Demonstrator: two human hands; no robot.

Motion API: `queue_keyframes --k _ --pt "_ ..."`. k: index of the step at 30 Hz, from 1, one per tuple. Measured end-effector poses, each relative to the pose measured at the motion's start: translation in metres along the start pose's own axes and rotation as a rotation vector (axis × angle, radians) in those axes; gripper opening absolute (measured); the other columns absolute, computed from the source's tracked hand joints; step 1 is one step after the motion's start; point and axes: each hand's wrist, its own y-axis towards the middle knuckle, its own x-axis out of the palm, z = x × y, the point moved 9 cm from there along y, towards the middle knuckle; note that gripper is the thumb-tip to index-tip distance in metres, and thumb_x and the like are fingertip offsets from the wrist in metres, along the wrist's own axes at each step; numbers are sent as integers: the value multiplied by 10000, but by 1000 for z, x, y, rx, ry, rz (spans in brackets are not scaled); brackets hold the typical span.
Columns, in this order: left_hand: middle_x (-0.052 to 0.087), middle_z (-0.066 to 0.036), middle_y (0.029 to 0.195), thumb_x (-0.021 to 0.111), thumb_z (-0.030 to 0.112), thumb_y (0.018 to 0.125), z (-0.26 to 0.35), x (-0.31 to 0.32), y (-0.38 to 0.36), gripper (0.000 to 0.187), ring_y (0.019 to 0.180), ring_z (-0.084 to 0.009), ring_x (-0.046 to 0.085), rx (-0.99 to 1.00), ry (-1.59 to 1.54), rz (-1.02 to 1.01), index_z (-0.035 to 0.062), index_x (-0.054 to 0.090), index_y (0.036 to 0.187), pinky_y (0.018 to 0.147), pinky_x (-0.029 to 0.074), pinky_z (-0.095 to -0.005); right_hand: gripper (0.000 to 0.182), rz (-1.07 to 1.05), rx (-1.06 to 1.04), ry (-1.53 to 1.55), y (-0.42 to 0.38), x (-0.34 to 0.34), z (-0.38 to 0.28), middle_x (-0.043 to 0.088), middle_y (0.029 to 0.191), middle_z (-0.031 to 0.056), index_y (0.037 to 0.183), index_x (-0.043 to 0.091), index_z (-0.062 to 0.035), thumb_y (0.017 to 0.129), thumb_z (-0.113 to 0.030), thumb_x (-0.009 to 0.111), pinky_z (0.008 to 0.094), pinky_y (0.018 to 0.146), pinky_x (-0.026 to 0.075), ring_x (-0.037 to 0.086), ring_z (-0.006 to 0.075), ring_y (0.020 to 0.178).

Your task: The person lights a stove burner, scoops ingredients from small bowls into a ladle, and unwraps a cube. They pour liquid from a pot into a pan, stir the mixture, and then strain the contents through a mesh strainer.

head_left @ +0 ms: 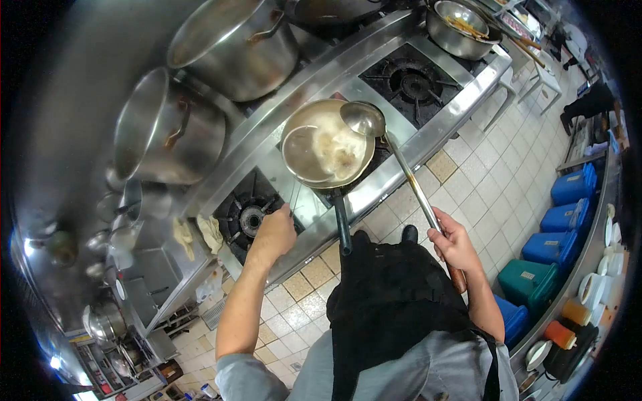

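My left hand [275, 234] is closed around the thin handle of a round-rimmed strainer [299, 155], whose head sits in the left part of a frying pan [361, 175]. Pale, frothy liquid [338, 150] bubbles in the pan, beside and partly around the strainer. My right hand [453, 242] grips the long handle of a metal ladle [364, 119] near its brown end. The ladle's bowl hangs over the pan's upper right rim. Toward my body points the pan's black handle [342, 224], with neither hand on it.
Burners [251, 218] flank the pan on the steel stove. Two large stockpots [234, 50] stand behind, and a metal bowl [458, 33] sits at the far right end. Cloths [210, 232] lie by the sink at left. Blue bins [552, 247] line the right wall.
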Motion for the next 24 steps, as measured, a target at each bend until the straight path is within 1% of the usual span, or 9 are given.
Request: queue_keyframes --k 1,5,7,11,13,16,21,23,24 --pt "675 -146 771 476 90 977 -3 8 -2 504 590 -224 640 -136 -152 -129 -79 421 1449 505 514 -359 567 11 -16 10 0 -1 0 512 727 -20 1483 407 30 975 -101 625 237 455 381 466 60 513" --pt "684 -201 757 465 29 920 9 11 -3 468 531 -268 646 -203 -343 -150 -85 490 1373 505 518 -382 577 38 -34 41 0 -7 2 515 727 -17 1486 401 31 976 -109 631 238 454 381 468 63 513" --pt "650 -125 716 449 62 950 8 27 3 498 492 -155 562 -189 -508 -174 -61 459 1433 442 463 -306 586 55 -41 52 -2 -10 1 527 749 -7 1491 394 28 975 -110 635 238 453 381 470 65 514" --pt "645 -94 721 452 93 975 -1 52 13 541 491 -127 537 -197 -622 -123 -32 391 1498 427 449 -288 579 99 -36 88 -4 -16 -1 535 772 0 1487 403 27 974 -107 635 235 455 381 474 65 519" --pt "639 -71 742 476 124 988 -10 66 19 577 480 -106 503 -212 -782 -67 -10 339 1533 413 429 -271 537 128 -52 80 -5 -19 -2 533 750 -16 1471 440 5 975 -103 616 243 474 398 480 65 542" --pt "624 -51 755 489 147 1001 -11 85 22 594 474 -95 480 -208 -926 -43 9 311 1551 404 411 -260 544 153 -43 71 -6 -22 -1 538 766 -14 1473 437 6 972 -103 619 245 465 395 477 65 531" --pt "598 -42 747 485 156 1031 -9 97 19 563 493 -79 468 -198 -1160 -55 27 320 1553 398 384 -245 546 146 -24 89 -4 -17 -5 534 759 -18 1472 435 11 970 -103 620 242 464 388 473 65 521" --pt "591 -41 741 488 156 1039 -12 98 15 547 503 -73 462 -217 -1339 -28 25 333 1547 408 368 -231 545 139 -17 101 -3 -16 -7 532 753 -20 1471 436 13 971 -103 620 241 463 387 473 65 519" --pt "591 -41 741 488 156 1039 -12 97 11 547 503 -73 462 -216 -1341 -27 25 333 1547 408 368 -231 543 131 -18 90 -3 -16 -6 530 750 -22 1470 436 14 972 -105 619 241 463 387 475 65 522"
